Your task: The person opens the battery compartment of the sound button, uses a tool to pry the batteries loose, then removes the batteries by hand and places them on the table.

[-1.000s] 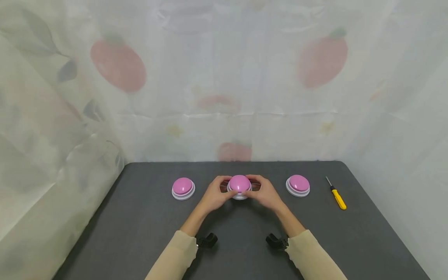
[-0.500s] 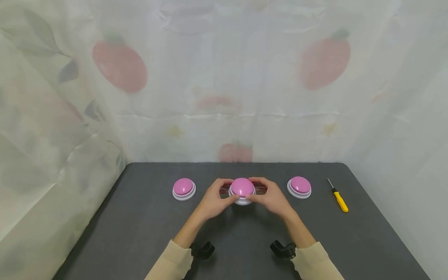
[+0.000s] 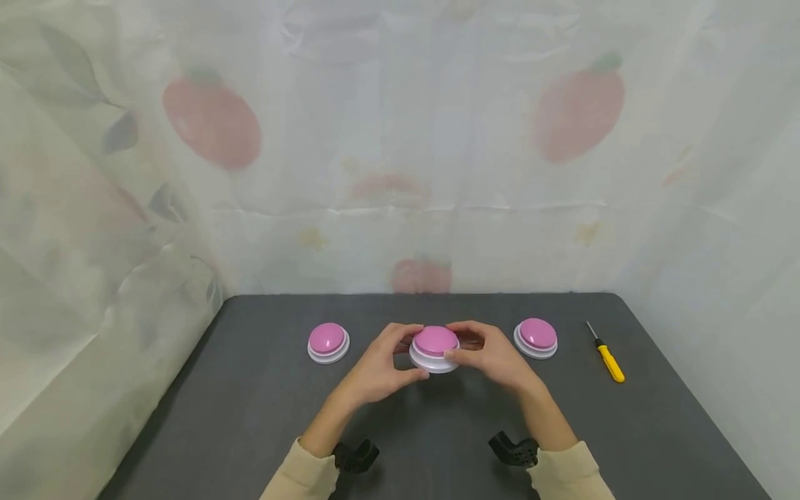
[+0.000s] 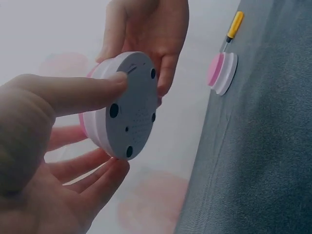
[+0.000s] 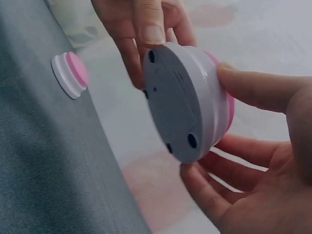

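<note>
A round push button (image 3: pixel 435 340) with a pink dome and white base is held off the table between both hands. The left hand (image 3: pixel 379 366) holds its left side, the thumb on the lower edge of the base and the fingers behind. On the other side the right hand (image 3: pixel 495 358) grips it, thumb at the edge of the pink dome. In the left wrist view the base's flat underside (image 4: pixel 139 114) shows black round feet, a small screw hole and a patch of tiny holes. A cover outline is visible on the underside (image 5: pixel 173 105) in the right wrist view.
Two similar pink push buttons stand on the dark table (image 3: pixel 250 430): one at left (image 3: pixel 328 342), one at right (image 3: pixel 536 337). A screwdriver (image 3: pixel 609 361) with a yellow handle lies at far right. Patterned curtains (image 3: pixel 400 139) hang behind and beside the table.
Both hands have lifted the push button and brought it nearer the person, tilting it slightly. The left thumb has slid from the front of the button down to the base's lower edge.
</note>
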Action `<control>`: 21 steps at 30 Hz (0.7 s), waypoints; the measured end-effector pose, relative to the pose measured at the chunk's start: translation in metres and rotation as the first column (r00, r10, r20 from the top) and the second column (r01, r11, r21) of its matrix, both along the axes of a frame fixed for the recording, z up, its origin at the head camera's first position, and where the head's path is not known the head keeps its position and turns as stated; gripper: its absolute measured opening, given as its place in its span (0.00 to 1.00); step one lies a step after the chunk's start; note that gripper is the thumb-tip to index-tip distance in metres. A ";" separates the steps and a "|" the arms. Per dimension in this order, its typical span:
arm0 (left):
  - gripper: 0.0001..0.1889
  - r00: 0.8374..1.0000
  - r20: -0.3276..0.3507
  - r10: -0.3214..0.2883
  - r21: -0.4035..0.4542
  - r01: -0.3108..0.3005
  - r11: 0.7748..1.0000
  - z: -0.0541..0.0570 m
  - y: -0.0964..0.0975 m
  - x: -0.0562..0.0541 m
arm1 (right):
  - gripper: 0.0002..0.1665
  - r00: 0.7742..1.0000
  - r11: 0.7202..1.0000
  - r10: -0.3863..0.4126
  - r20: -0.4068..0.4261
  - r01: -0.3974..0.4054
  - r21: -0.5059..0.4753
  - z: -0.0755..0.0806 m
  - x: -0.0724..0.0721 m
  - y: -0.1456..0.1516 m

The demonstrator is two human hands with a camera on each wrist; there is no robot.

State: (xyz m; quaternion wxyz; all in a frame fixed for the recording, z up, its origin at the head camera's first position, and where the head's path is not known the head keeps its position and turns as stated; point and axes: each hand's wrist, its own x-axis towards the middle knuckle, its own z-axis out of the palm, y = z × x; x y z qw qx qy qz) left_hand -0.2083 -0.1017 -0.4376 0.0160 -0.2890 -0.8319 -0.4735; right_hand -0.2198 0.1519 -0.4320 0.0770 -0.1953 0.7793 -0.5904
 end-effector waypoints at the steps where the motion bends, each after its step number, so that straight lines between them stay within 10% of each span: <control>1: 0.36 1.000 -0.002 -0.005 -0.008 0.005 1.000 0.001 0.000 0.001 | 0.30 1.000 1.000 0.008 0.005 -0.008 0.007 0.000 0.000 0.001; 21: 0.31 1.000 0.000 -0.019 0.095 0.019 0.995 0.001 -0.006 -0.008 | 0.37 0.995 0.995 0.092 -0.033 -0.091 0.042 0.015 0.009 0.001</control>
